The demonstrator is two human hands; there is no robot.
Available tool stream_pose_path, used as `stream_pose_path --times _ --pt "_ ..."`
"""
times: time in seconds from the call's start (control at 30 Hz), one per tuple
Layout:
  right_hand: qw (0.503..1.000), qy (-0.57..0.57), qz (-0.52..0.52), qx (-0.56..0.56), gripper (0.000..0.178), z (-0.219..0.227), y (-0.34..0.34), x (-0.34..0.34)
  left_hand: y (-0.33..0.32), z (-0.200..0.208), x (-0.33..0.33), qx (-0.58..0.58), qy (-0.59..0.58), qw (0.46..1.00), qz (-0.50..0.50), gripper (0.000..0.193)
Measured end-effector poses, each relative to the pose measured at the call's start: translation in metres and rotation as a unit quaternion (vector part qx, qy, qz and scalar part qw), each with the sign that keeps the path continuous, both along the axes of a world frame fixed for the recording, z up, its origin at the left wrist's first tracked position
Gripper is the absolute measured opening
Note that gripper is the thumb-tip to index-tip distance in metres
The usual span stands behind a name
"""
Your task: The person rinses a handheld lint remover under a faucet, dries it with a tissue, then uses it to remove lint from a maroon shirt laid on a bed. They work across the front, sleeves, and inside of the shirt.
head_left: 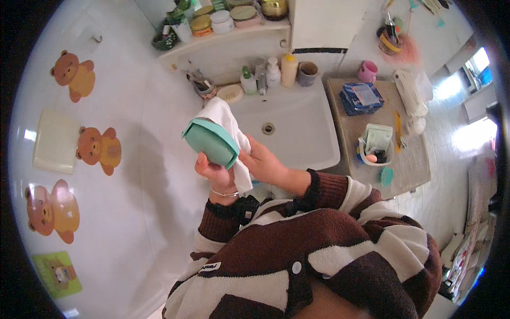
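Teal plastic box (209, 141) tilts in the left hand (217, 176), thumb pressing, hidden fingers probably bracing it underneath; fingers of the right hand (266, 165) pinch white cloth (219, 110) against its right edge.

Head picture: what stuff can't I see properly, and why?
All in the head view:
- Left hand: most fingers are hidden behind the mint-green, rounded container.
- The container's inside: its outer side faces the camera.
- White cloth: partly hidden by the container.
- White plastic basket: its bottom is covered by its contents.
- Cluttered pile at lower right: blurred, and cut off by the dark lens rim.
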State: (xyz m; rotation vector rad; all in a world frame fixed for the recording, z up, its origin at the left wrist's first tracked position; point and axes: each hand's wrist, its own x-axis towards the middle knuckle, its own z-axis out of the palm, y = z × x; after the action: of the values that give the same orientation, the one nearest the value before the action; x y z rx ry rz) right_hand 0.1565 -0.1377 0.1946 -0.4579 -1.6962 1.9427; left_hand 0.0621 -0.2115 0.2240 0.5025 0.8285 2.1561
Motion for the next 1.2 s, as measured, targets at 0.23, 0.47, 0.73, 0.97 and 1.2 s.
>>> stream_pose_path --times 0.23,0.47,0.73,0.97,1.2 --pt "0.974 -0.004 -0.179 0.136 0.037 0.074 0.109 -0.030 -0.053 0.030 -0.044 0.027 0.092 0.993 -0.073 0.087" --pt "0.892 0.230 -0.138 0.364 0.039 0.181 0.151 -0.157 -0.120 0.023 -0.055 -0.157 0.261 0.951 0.055 0.066" --pt "0.895 0.224 -0.127 0.365 0.035 0.236 0.097 -0.274 -0.152 0.006 -0.055 -0.201 0.261 0.939 0.095 0.064" --pt "0.858 0.057 -0.242 0.450 0.041 0.220 0.097 -0.285 -0.154 0.008 -0.058 -0.193 0.242 0.946 0.096 0.066" --pt "0.864 -0.051 -0.035 0.500 0.058 0.111 0.098 -0.252 -0.117 0.009 -0.063 -0.134 0.197 0.971 0.023 0.066"
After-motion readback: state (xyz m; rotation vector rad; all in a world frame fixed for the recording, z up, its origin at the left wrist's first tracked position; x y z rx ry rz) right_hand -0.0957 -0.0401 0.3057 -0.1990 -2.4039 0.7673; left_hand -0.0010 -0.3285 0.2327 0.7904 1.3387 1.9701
